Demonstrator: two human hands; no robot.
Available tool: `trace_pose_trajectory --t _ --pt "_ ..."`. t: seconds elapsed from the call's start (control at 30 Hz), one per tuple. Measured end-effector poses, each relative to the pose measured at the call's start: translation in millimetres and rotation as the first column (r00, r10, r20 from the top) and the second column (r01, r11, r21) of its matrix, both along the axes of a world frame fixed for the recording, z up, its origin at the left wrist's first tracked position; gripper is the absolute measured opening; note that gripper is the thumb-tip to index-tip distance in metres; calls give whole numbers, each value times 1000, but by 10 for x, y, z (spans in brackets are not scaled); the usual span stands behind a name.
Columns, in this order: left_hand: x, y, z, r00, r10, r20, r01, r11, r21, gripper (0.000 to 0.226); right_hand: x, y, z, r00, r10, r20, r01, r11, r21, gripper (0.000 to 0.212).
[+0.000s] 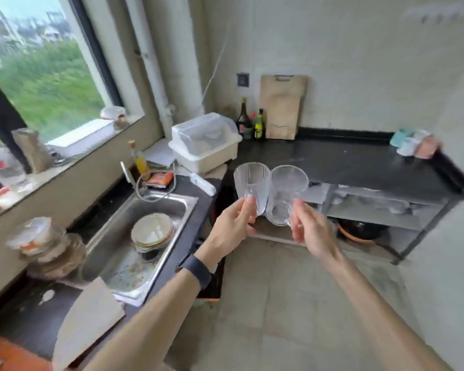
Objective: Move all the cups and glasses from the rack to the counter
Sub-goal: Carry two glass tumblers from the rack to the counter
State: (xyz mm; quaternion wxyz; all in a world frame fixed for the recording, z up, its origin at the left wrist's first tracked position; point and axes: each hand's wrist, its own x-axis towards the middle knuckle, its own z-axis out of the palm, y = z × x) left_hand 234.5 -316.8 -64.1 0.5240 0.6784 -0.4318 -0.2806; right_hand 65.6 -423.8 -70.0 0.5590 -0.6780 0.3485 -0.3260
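Note:
My left hand (235, 223) grips a clear ribbed glass mug (252, 183) by its handle. My right hand (307, 226) holds a second clear glass mug (285, 194) by its handle. Both mugs are upright, side by side and almost touching, in the air in front of the black counter (359, 164). Under that counter sits a metal rack shelf (373, 207) with blurred pale items on it. A white lidded dish rack box (205, 141) stands at the counter's left corner.
A steel sink (113, 253) with stacked dirty plates lies at the left. Bottles (259, 124) and a wooden cutting board (281, 105) stand at the back wall. Cloths and a cup (415, 143) lie at the counter's far right. A dark pot (359, 228) sits on the floor shelf.

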Motion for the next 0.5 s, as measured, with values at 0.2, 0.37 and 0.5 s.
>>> trace_pose_trajectory --t 0.2,0.37,0.5 --pt "-750 -1635 201 983 -176 54 176 984 5 54 -1007 -1335 178 980 -196 11 196 981 -2 55" --pt "-1379 -2740 262 949 -314 33 314 949 5 53 -1705 -2164 279 955 -296 27 296 955 -2 55" --pt "-1738 -3505 188 915 -403 2 403 915 22 51 -2066 -2772 239 930 -366 27 366 930 -12 55"
